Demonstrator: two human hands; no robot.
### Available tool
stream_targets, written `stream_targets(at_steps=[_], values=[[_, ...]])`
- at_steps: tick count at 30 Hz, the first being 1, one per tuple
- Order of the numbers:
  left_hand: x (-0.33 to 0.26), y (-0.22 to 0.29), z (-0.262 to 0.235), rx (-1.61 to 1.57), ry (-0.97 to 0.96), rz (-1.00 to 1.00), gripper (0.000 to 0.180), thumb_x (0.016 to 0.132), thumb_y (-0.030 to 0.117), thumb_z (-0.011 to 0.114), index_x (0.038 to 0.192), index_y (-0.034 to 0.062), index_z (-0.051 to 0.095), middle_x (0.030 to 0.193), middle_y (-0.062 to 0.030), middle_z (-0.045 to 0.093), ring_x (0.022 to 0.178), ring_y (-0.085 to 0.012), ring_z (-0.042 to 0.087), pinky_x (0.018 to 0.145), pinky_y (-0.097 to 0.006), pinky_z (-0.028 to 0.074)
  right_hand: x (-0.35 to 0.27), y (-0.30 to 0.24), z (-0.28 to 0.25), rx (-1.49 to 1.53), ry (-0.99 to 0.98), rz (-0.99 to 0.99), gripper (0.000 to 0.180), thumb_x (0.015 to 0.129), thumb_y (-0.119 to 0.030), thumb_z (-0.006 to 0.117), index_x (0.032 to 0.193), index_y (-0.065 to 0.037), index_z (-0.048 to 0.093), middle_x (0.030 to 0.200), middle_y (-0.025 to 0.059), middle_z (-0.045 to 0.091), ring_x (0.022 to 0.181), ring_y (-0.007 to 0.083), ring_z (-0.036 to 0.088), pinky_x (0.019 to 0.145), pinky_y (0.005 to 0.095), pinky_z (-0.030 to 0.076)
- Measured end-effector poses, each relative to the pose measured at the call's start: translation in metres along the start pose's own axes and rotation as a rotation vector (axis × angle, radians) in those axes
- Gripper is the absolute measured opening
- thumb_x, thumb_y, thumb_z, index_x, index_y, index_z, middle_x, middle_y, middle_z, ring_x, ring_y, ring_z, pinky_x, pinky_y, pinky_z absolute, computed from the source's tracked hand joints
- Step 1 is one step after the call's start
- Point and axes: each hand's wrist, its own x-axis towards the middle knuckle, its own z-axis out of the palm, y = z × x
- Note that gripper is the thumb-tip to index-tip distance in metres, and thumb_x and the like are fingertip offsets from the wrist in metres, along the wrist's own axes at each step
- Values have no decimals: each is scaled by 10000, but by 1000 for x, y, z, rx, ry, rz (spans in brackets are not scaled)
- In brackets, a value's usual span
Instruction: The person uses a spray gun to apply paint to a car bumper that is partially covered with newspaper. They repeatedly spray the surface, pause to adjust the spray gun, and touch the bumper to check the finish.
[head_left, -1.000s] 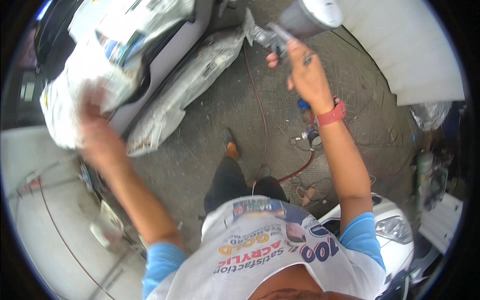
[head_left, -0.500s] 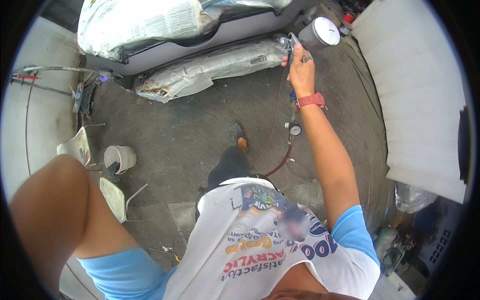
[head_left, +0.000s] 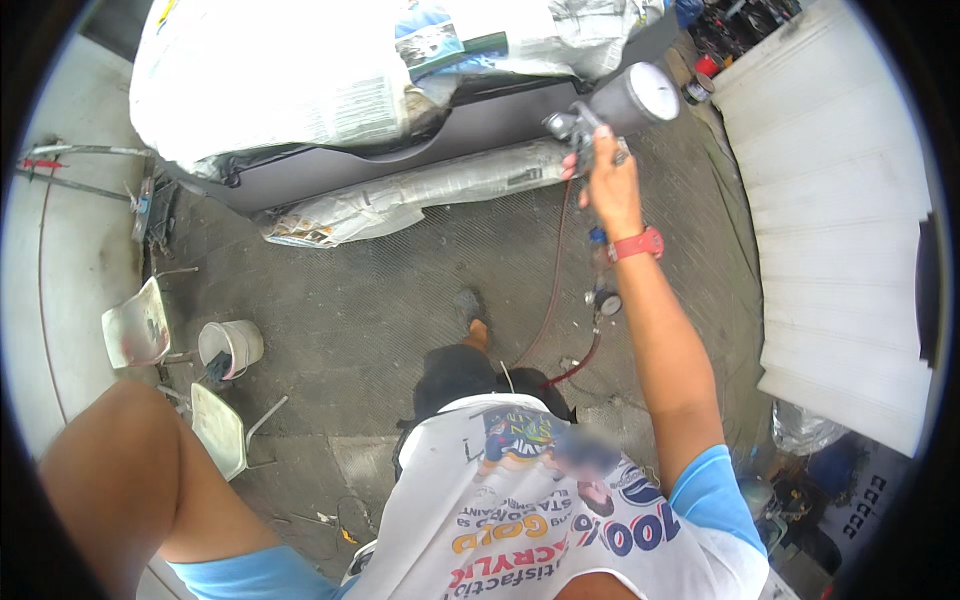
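Observation:
My right hand [head_left: 612, 190] is wrapped round a spray gun [head_left: 572, 124] with a large grey cup [head_left: 635, 98] on it. The gun's nozzle points left, along a grey painted car panel [head_left: 400, 155] at the far side. Below the gun, a pressure gauge [head_left: 606, 302] and a blue fitting hang near my wrist, with a red hose [head_left: 585, 362] running down from there. A red watch is on my right wrist. My left arm [head_left: 115, 470] is bent at the lower left, and its hand lies outside the picture.
Paper and plastic sheeting [head_left: 280, 90] covers the car above the panel; a wrapped strip [head_left: 430, 190] runs beneath. White chairs [head_left: 138, 325] and a bucket [head_left: 232, 345] stand at left. A white partition [head_left: 840, 220] is on the right. Cans [head_left: 700, 88] stand at the far right corner.
The view has shifted, so the covered car fills more of the top. My right hand, with the spray gun, sits slightly lower in the picture, and the gun's nozzle now overlaps the grey panel.

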Motion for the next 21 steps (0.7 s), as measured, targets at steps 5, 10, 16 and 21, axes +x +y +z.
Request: stream_targets(at_steps=[5,10,16,21], values=[[7,-23,4,-59,30,8,557,1091,502,536,1396,42,607,1355,-173,686,1251,-333,647,1111,-495,475,23,11,-81,-97,279,-28,657,1162,-520,361,1204,38,706,889,111,779,743,162,752,451,283,521],[41,-27,12,-100,18,21,553,1093,507,521,1385,45,607,1347,-173,687,1250,-339,645,1114,-503,470,2,38,-94,-138,266,54,600,1145,-517,435,1302,-14,722,850,72,772,681,138,724,469,311,538],[85,-18,21,-120,12,16,550,1095,514,504,1371,50,607,1338,-174,689,1247,-346,642,1116,-512,464,-50,53,-64,147,-171,58,526,1139,-477,502,1337,-38,715,854,48,759,637,89,658,470,271,492],[131,-10,32,-113,-28,16,548,1097,520,489,1360,54,607,1330,-174,690,1246,-351,641,1119,-520,459,-38,73,-93,100,-198,73,560,1140,-497,474,1364,-37,703,848,63,762,652,103,685,459,264,490]])
